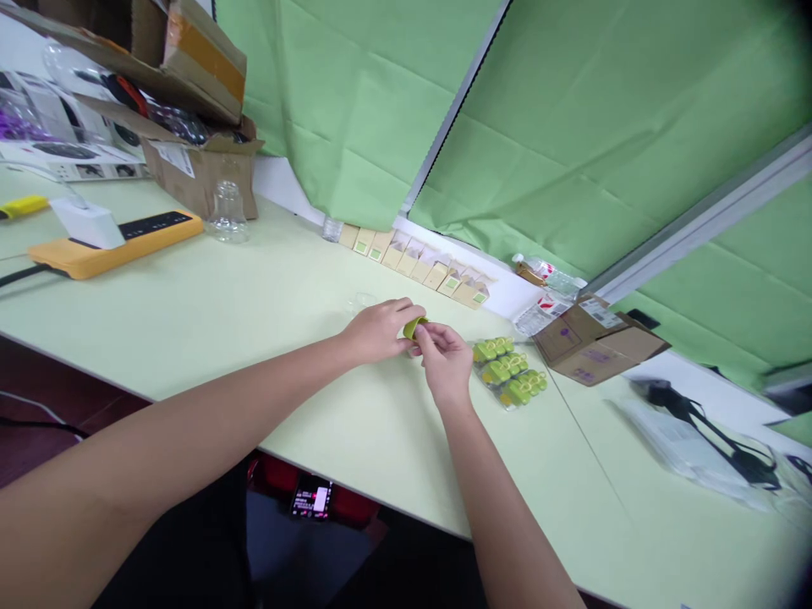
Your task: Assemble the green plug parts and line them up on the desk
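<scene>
Above the pale table (304,313), my left hand (379,330) and my right hand (449,362) meet at a small olive-green piece (412,328). It looks like a hollow cap, but its kind is not certain. Fingers of both hands pinch it from either side, and they cover much of it. A clear plastic item (361,299) lies just behind my left hand, its outline faint. Right of my right hand are several lime-green pieces with loops (511,372), lined up in rows on clear plastic packaging.
Small beige cartons (422,264) line the wall. On the left are a yellow power strip (139,245), a clear bottle (228,211) and an opened cardboard box (196,173). Rightward sit plastic bottles (545,313), another box (596,342) and black cables (716,431). A lit phone (310,497) is below the edge.
</scene>
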`<control>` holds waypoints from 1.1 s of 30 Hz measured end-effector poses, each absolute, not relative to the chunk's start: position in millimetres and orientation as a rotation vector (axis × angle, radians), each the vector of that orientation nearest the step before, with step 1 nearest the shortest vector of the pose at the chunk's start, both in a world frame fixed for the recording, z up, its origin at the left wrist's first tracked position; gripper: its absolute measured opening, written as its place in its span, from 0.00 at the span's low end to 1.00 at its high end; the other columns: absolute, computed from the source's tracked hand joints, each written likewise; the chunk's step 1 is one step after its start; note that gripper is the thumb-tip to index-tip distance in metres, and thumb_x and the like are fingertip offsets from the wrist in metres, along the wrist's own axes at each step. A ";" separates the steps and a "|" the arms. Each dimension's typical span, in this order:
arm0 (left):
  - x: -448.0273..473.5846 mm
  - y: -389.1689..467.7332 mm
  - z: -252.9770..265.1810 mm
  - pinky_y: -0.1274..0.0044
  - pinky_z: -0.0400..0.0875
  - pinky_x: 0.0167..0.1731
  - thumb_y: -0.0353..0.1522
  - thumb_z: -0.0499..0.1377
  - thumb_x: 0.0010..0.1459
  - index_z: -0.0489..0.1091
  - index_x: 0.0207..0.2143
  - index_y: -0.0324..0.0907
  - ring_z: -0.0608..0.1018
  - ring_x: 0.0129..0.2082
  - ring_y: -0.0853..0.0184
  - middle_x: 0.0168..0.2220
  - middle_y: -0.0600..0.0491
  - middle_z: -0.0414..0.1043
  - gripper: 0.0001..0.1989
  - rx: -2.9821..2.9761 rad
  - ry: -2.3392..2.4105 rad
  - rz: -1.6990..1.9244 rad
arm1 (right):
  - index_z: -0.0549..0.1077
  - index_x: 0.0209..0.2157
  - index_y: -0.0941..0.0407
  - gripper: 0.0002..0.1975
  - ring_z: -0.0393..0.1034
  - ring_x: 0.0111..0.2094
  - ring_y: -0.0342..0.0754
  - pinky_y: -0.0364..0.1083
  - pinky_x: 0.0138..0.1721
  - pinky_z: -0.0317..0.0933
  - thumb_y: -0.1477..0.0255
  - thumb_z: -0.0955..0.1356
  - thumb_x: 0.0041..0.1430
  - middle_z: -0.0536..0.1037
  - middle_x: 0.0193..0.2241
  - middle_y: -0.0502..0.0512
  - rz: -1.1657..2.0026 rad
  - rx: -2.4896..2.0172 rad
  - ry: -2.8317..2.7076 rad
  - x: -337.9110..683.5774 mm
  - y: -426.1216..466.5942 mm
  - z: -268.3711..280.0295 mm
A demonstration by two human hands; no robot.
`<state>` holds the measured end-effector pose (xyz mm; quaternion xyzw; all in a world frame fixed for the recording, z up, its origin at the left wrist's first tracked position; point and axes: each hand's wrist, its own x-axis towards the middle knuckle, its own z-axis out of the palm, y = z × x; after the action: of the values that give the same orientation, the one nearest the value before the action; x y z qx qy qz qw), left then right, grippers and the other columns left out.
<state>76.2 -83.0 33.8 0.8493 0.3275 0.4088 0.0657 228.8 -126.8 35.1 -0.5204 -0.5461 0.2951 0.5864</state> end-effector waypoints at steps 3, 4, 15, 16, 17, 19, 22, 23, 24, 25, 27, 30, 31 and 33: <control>75.1 -82.4 34.6 0.76 0.67 0.35 0.34 0.60 0.58 0.67 0.46 0.45 0.74 0.39 0.66 0.42 0.53 0.71 0.13 2.491 0.947 1.288 | 0.77 0.37 0.57 0.18 0.69 0.23 0.42 0.42 0.20 0.61 0.58 0.74 0.50 0.79 0.32 0.55 0.673 -1.197 -1.292 233.3 -126.8 39.4; 74.8 -82.3 34.8 0.76 0.68 0.36 0.34 0.60 0.58 0.67 0.46 0.45 0.75 0.39 0.66 0.42 0.53 0.71 0.13 2.484 0.927 1.298 | 0.77 0.38 0.56 0.19 0.68 0.23 0.41 0.41 0.20 0.60 0.58 0.75 0.49 0.78 0.34 0.54 0.667 -1.194 -1.282 234.6 -126.5 40.0; 72.6 -85.4 40.4 0.76 0.68 0.37 0.31 0.60 0.56 0.67 0.46 0.44 0.75 0.42 0.66 0.43 0.52 0.72 0.14 2.483 0.836 1.337 | 0.78 0.40 0.54 0.17 0.71 0.35 0.45 0.44 0.33 0.65 0.61 0.76 0.50 0.79 0.40 0.53 1.091 -1.090 -1.204 239.7 -127.2 43.2; 72.7 -85.6 40.3 0.76 0.69 0.38 0.31 0.60 0.57 0.68 0.46 0.44 0.75 0.42 0.65 0.43 0.52 0.72 0.14 2.488 0.817 1.335 | 0.78 0.39 0.54 0.16 0.71 0.34 0.44 0.44 0.34 0.65 0.61 0.76 0.49 0.79 0.39 0.53 1.127 -1.079 -1.187 240.0 -127.4 43.3; 73.0 -85.8 40.1 0.75 0.69 0.39 0.31 0.60 0.57 0.68 0.47 0.44 0.75 0.43 0.65 0.44 0.51 0.73 0.14 2.494 0.799 1.333 | 0.78 0.38 0.53 0.15 0.70 0.34 0.44 0.45 0.35 0.66 0.62 0.76 0.49 0.78 0.37 0.52 1.160 -1.062 -1.173 240.1 -127.5 43.2; 73.7 -86.2 39.6 0.75 0.70 0.40 0.30 0.60 0.57 0.68 0.47 0.44 0.75 0.45 0.65 0.45 0.51 0.73 0.15 2.507 0.766 1.329 | 0.79 0.36 0.54 0.14 0.70 0.33 0.43 0.45 0.36 0.65 0.63 0.77 0.49 0.77 0.35 0.51 1.207 -1.023 -1.162 239.8 -127.6 42.8; 74.7 -86.8 40.0 0.74 0.70 0.42 0.30 0.61 0.57 0.68 0.47 0.44 0.74 0.46 0.64 0.46 0.51 0.73 0.15 2.516 0.740 1.332 | 0.79 0.35 0.54 0.11 0.68 0.33 0.42 0.44 0.36 0.64 0.64 0.76 0.51 0.76 0.33 0.50 1.230 -0.978 -1.173 238.9 -127.4 42.3; 74.8 -86.9 40.4 0.74 0.70 0.42 0.30 0.61 0.57 0.68 0.48 0.44 0.74 0.46 0.64 0.46 0.51 0.73 0.15 2.520 0.733 1.336 | 0.79 0.35 0.54 0.11 0.68 0.32 0.42 0.44 0.36 0.64 0.64 0.76 0.51 0.76 0.33 0.50 1.229 -0.976 -1.171 238.7 -127.4 42.3; 74.8 -87.1 40.8 0.74 0.70 0.42 0.30 0.61 0.57 0.68 0.48 0.44 0.74 0.46 0.64 0.45 0.51 0.73 0.15 2.525 0.729 1.338 | 0.79 0.34 0.54 0.11 0.68 0.32 0.42 0.44 0.35 0.64 0.64 0.76 0.51 0.76 0.33 0.49 1.228 -0.979 -1.168 238.4 -127.4 42.3; 74.8 -87.2 41.2 0.74 0.70 0.42 0.30 0.61 0.57 0.68 0.48 0.44 0.74 0.46 0.64 0.45 0.51 0.73 0.15 2.531 0.726 1.336 | 0.78 0.34 0.54 0.11 0.67 0.31 0.42 0.44 0.35 0.64 0.64 0.76 0.51 0.75 0.32 0.49 1.224 -0.985 -1.164 238.2 -127.4 42.4; 74.8 -87.4 41.4 0.75 0.70 0.40 0.30 0.61 0.57 0.68 0.47 0.44 0.74 0.45 0.64 0.44 0.51 0.72 0.14 2.544 0.718 1.327 | 0.78 0.32 0.54 0.11 0.67 0.30 0.42 0.44 0.34 0.63 0.64 0.76 0.50 0.75 0.31 0.49 1.210 -0.998 -1.162 237.9 -127.5 42.5; 75.3 -87.5 40.5 0.76 0.69 0.38 0.32 0.61 0.58 0.68 0.47 0.43 0.75 0.43 0.65 0.43 0.50 0.72 0.14 2.549 0.707 1.317 | 0.77 0.32 0.54 0.11 0.66 0.30 0.42 0.43 0.33 0.63 0.64 0.76 0.50 0.74 0.30 0.49 1.193 -1.000 -1.174 237.6 -127.3 42.2; 75.7 -87.6 40.0 0.76 0.69 0.37 0.32 0.61 0.58 0.68 0.48 0.43 0.75 0.42 0.65 0.43 0.50 0.72 0.14 2.550 0.706 1.313 | 0.77 0.32 0.54 0.11 0.66 0.30 0.42 0.43 0.33 0.62 0.63 0.76 0.50 0.74 0.30 0.49 1.192 -0.996 -1.179 237.6 -127.3 42.1; 76.5 -88.4 39.5 0.76 0.69 0.37 0.32 0.61 0.58 0.68 0.47 0.43 0.75 0.42 0.65 0.42 0.50 0.71 0.14 2.548 0.710 1.297 | 0.77 0.31 0.55 0.11 0.66 0.29 0.42 0.43 0.32 0.62 0.63 0.76 0.50 0.74 0.29 0.48 1.196 -0.989 -1.191 237.7 -127.2 42.0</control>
<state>76.5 -88.4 39.5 0.8608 0.2400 0.4380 0.0976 237.7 -127.2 42.0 -0.4192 -0.5051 0.5072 0.5584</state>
